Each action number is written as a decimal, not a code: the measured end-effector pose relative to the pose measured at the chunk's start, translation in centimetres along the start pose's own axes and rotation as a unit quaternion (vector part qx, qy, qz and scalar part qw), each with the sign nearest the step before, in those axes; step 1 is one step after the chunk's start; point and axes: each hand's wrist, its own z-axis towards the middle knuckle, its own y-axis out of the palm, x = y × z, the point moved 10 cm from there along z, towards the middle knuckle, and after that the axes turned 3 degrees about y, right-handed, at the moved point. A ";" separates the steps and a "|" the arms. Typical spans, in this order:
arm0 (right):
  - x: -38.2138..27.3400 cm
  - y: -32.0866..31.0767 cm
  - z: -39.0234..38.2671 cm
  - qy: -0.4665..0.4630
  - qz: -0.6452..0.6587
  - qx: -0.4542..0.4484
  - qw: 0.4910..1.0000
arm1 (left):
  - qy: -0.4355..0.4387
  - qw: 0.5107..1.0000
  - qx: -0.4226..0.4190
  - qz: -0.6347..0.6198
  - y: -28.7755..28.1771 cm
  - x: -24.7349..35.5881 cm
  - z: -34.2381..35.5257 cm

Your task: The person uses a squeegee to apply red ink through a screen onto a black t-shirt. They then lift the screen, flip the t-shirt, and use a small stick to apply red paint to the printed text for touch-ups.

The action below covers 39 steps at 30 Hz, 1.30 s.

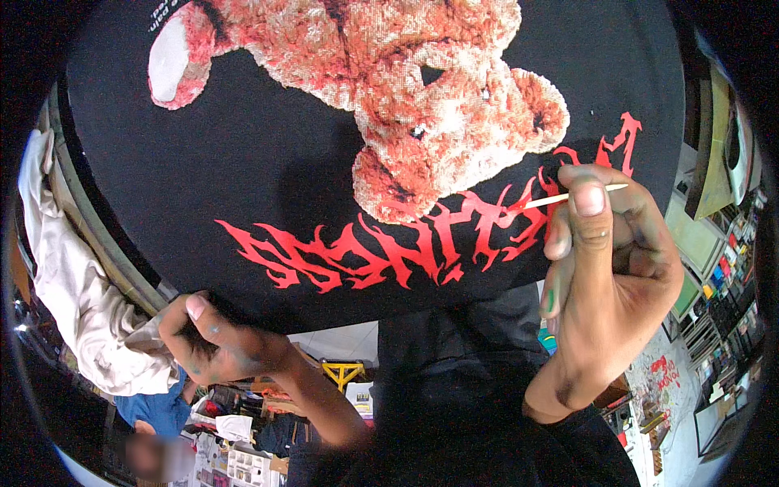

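Note:
A black printed cloth (268, 162) is spread out flat before me. It bears an upside-down teddy bear print (454, 105) and a curved line of red, flame-edged lettering (381, 256). My right hand (613, 252) pinches a thin wooden stick (552, 200) between thumb and fingers. The stick's left end looks red and meets the red lettering below the bear's head; I cannot tell how hard it presses. At the cloth's near left edge, my left hand (215, 337) is closed with fingers curled and thumb on top. What it holds, if anything, is hidden. Paint-like stains mark both hands.
A crumpled whitish cloth (89, 300) hangs along the left side, beside my left hand. Beyond it is a person in a blue top (154, 414). Below stands a yellow frame (342, 372). Cluttered shelves (734, 284) line the right, above a red-marked floor (661, 381).

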 end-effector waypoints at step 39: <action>0.2 -0.1 -4.2 -0.233 0.178 -0.200 0.935 | 0.046 0.995 -0.056 -0.070 0.9 2.4 0.8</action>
